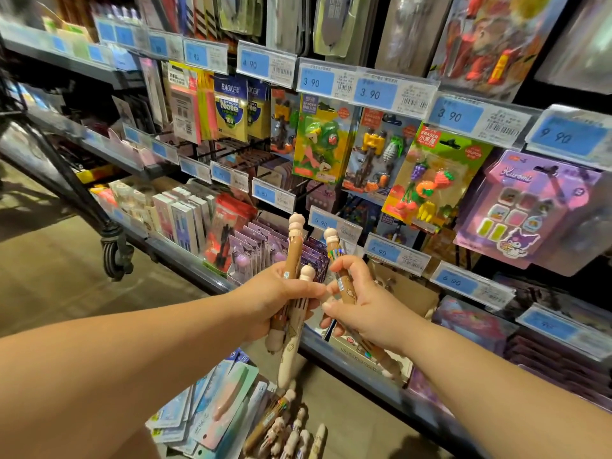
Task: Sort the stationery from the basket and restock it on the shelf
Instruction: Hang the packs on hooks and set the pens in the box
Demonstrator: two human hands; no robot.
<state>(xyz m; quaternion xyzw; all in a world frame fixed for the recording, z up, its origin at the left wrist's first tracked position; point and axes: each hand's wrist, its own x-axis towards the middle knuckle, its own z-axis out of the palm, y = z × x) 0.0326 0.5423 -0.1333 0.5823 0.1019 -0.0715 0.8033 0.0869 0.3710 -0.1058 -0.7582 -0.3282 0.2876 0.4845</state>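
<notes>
**Pens in hand, shelf slot to find**

In the left hand stands a bunch of brown and cream plastic multi-colour pens with figure caps, fingers clenched round the barrels. The right hand pinches a single brown pen. It would be best to turn all the caps one way, then pass the single pen across before reaching in. The dark metal shelf lip runs just under the hands, with hanging blue price tags crowding above. Open tan floor lies to the left, and a pile of loose pens waits below.
</notes>
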